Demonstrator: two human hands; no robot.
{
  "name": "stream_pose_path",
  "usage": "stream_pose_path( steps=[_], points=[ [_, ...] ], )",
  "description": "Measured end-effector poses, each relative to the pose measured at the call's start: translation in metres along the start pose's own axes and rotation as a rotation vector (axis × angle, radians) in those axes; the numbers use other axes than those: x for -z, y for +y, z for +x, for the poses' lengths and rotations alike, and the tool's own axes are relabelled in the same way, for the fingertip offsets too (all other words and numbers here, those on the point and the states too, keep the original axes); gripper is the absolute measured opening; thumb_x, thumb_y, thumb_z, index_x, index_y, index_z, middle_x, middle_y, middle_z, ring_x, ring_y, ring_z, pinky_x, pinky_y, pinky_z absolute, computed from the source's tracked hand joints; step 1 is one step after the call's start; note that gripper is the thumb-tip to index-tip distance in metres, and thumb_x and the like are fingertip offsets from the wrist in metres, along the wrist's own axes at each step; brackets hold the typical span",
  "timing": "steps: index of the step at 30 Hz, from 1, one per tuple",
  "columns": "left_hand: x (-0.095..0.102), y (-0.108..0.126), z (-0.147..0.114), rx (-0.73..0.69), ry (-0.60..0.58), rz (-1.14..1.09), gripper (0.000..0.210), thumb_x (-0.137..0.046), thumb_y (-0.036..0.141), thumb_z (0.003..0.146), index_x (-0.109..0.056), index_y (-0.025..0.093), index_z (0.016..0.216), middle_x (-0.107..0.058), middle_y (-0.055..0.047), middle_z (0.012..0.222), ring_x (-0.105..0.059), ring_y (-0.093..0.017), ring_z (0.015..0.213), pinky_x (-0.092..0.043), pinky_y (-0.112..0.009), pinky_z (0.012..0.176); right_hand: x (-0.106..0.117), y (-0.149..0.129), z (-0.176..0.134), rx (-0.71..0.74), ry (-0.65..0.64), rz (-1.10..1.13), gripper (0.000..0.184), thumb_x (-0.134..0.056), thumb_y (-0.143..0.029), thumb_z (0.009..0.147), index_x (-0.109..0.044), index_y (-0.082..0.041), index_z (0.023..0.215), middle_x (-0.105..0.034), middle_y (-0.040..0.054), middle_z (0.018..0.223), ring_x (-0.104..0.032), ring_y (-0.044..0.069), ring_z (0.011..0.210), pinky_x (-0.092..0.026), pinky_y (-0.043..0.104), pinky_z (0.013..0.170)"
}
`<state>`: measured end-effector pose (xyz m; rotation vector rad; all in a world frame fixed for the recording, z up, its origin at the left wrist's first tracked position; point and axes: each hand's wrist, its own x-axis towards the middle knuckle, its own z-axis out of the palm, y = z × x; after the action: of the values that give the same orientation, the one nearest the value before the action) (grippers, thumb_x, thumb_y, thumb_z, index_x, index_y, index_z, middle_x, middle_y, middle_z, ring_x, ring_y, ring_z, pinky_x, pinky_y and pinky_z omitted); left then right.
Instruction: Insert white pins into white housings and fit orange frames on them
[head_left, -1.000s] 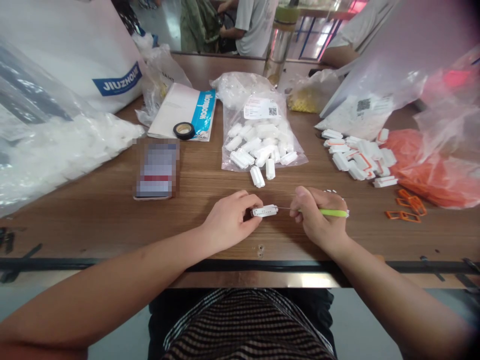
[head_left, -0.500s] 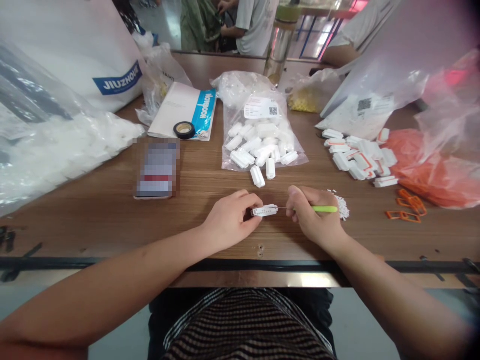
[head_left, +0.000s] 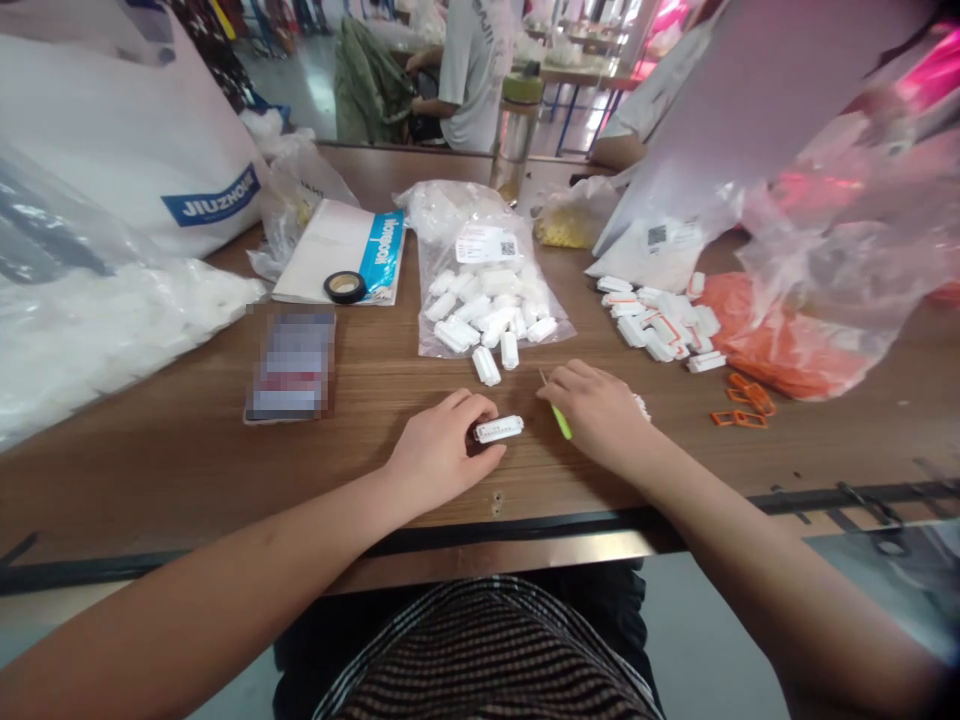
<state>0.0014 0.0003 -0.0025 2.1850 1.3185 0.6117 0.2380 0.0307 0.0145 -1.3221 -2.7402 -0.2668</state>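
Note:
A white plastic connector housing [head_left: 499,430] with a row of small holes is in my left hand [head_left: 439,455], one end tucked between the thumb and the curled fingers, just above the tabletop. My right hand [head_left: 592,410], a short way to the right, grips a thin pick tool with a green handle [head_left: 562,422]. Its fine metal tip points up and away from the housing, and the fingers hide the middle of the tool. Partly behind the right hand lies a heap of tiny white pieces [head_left: 642,406].
A clear bag of white housings [head_left: 480,245] lies ahead, two loose ones before it. To the right are housings with orange frames [head_left: 660,330], loose orange frames [head_left: 742,400] and an orange-filled bag [head_left: 772,340]. Leftward lie a phone [head_left: 291,365], notebook [head_left: 315,240] and black tape [head_left: 345,287].
The pick tool has come away from the housing and turned in my right hand, its handle now pointing toward me. My left hand keeps the housing. The whole view has shifted.

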Motion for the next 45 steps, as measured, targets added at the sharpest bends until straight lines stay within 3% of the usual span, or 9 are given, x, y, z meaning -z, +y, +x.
stream_pose_path(
  steps=[5, 10, 16, 18, 21, 26, 32, 36, 45],
  points=[
    [-0.003, -0.001, 0.000, -0.066, -0.043, 0.041, 0.024, -0.056, 0.032, 0.093, -0.063, 0.027, 0.115, -0.062, -0.002, 0.104, -0.057, -0.014, 0.075, -0.045, -0.030, 0.068, -0.004, -0.010, -0.004, 0.005, -0.035, -0.092, 0.024, -0.050, -0.010, 0.090, -0.070, -0.014, 0.104, -0.069, 0.0116, 0.096, -0.055, 0.026, 0.089, -0.034, 0.038, 0.076],
    [-0.001, 0.000, 0.000, -0.062, -0.066, 0.080, 0.023, -0.052, 0.036, 0.095, -0.064, 0.025, 0.112, -0.061, -0.003, 0.101, -0.058, -0.017, 0.077, -0.045, -0.032, 0.071, -0.003, -0.002, -0.024, -0.117, 0.063, 0.061, 0.036, -0.046, -0.012, 0.094, -0.063, -0.015, 0.125, -0.072, 0.0091, 0.101, -0.058, 0.023, 0.093, -0.038, 0.036, 0.080],
    [0.002, -0.009, 0.005, -0.039, -0.058, -0.012, 0.029, -0.050, 0.040, 0.096, -0.063, 0.023, 0.117, -0.059, -0.003, 0.093, -0.054, -0.015, 0.069, -0.043, -0.031, 0.067, 0.010, 0.080, -0.095, -0.576, 0.075, 0.119, 0.029, -0.051, -0.029, 0.093, -0.078, -0.019, 0.092, -0.072, 0.0086, 0.091, -0.063, 0.022, 0.081, -0.044, 0.033, 0.072],
    [0.002, -0.013, 0.007, -0.035, -0.022, -0.064, 0.028, -0.051, 0.039, 0.096, -0.063, 0.023, 0.116, -0.061, -0.003, 0.094, -0.054, -0.016, 0.072, -0.043, -0.031, 0.068, 0.011, 0.109, -0.125, -0.800, 0.034, 0.076, 0.029, -0.056, -0.036, 0.088, -0.079, -0.020, 0.093, -0.073, 0.0087, 0.087, -0.064, 0.022, 0.075, -0.042, 0.032, 0.064],
    [0.000, -0.018, 0.009, 0.041, 0.021, -0.157, 0.029, -0.054, 0.041, 0.094, -0.063, 0.024, 0.115, -0.064, -0.003, 0.093, -0.056, -0.017, 0.074, -0.044, -0.031, 0.070, 0.009, 0.135, -0.162, -0.948, -0.005, 0.046, 0.028, -0.059, -0.036, 0.083, -0.080, -0.022, 0.095, -0.074, 0.0087, 0.086, -0.064, 0.024, 0.072, -0.041, 0.032, 0.060],
    [0.002, -0.015, 0.009, 0.174, 0.006, -0.405, 0.034, -0.061, 0.042, 0.089, -0.062, 0.022, 0.116, -0.067, -0.005, 0.093, -0.060, -0.018, 0.078, -0.045, -0.029, 0.066, 0.004, 0.153, -0.187, -0.870, 0.025, 0.119, 0.035, -0.054, -0.021, 0.079, -0.079, -0.024, 0.103, -0.075, 0.0066, 0.089, -0.064, 0.021, 0.074, -0.045, 0.033, 0.068],
    [0.017, 0.010, 0.015, 0.219, -0.181, -0.526, 0.033, -0.068, 0.042, 0.084, -0.066, 0.024, 0.111, -0.067, -0.004, 0.087, -0.058, -0.016, 0.068, -0.043, -0.025, 0.054, 0.003, 0.181, -0.190, -0.787, -0.040, 0.256, 0.024, -0.063, -0.031, 0.080, -0.081, -0.023, 0.093, -0.073, 0.0045, 0.078, -0.063, 0.019, 0.067, -0.046, 0.031, 0.062],
    [0.023, 0.031, 0.031, 0.195, -0.116, -0.665, 0.027, -0.072, 0.042, 0.081, -0.070, 0.021, 0.098, -0.067, -0.004, 0.087, -0.057, -0.015, 0.072, -0.045, -0.025, 0.061, 0.003, 0.186, -0.182, -0.708, -0.106, 0.229, 0.019, -0.064, -0.032, 0.079, -0.080, -0.024, 0.084, -0.072, 0.0031, 0.075, -0.062, 0.018, 0.064, -0.045, 0.030, 0.060],
    [-0.012, 0.034, 0.042, 0.292, -0.110, -1.190, 0.026, -0.076, 0.033, 0.080, -0.071, 0.018, 0.101, -0.066, -0.005, 0.094, -0.056, -0.011, 0.078, -0.046, -0.019, 0.062, 0.012, 0.176, -0.183, -0.810, -0.135, 0.081, 0.015, -0.064, -0.033, 0.075, -0.072, -0.021, 0.071, -0.070, 0.0052, 0.072, -0.061, 0.019, 0.063, -0.036, 0.029, 0.055]
  ],
)
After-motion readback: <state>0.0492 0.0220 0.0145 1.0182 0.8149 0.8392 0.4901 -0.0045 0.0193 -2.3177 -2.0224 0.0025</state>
